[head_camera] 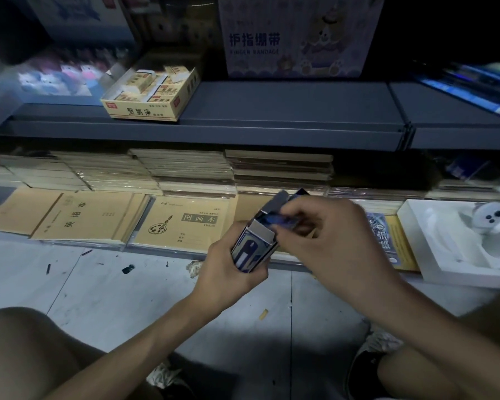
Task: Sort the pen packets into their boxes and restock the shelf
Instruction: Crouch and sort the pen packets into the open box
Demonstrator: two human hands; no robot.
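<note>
Left hand (228,272) grips the blue pen box (253,246) upright, flaps open, steadying its mouth. Right hand (326,235) pinches a blue pen packet (283,222) at the opening, likely to slide it in.

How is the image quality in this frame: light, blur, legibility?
Head view: dim overall, top right corner nearly black. Head view: the right hand pinching the blue packet over the pen box in the left hand is slightly smeared. Head view: plush toys at the left edge are badly blurred; notebook print is legible.
</note>
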